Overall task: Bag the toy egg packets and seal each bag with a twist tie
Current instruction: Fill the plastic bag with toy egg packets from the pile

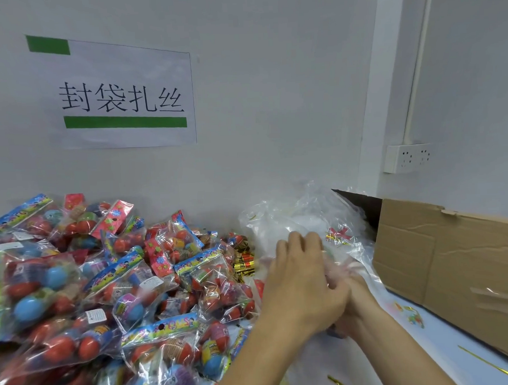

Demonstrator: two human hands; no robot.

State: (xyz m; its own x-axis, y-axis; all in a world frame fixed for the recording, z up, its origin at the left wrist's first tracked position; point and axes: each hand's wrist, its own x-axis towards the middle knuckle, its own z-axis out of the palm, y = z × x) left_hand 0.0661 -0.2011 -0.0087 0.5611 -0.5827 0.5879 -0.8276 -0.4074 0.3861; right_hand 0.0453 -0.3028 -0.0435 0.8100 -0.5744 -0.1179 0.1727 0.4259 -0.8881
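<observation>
My left hand (301,280) and right hand (349,300) meet over a clear plastic bag (351,255), fingers curled into its film, beside the cardboard box (454,271). Toy egg packets (105,286) lie heaped to my left; gold twist ties (487,362) rest on the table (413,333).

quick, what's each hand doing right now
Left hand: fingers curled, gripping the clear plastic bag.
Right hand: mostly hidden behind the left; cannot be told.

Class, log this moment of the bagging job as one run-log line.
stage: handling clear bags | left hand: over right hand at bag plastic | egg packets: piled left | twist ties: untouched | cardboard box: right
</observation>
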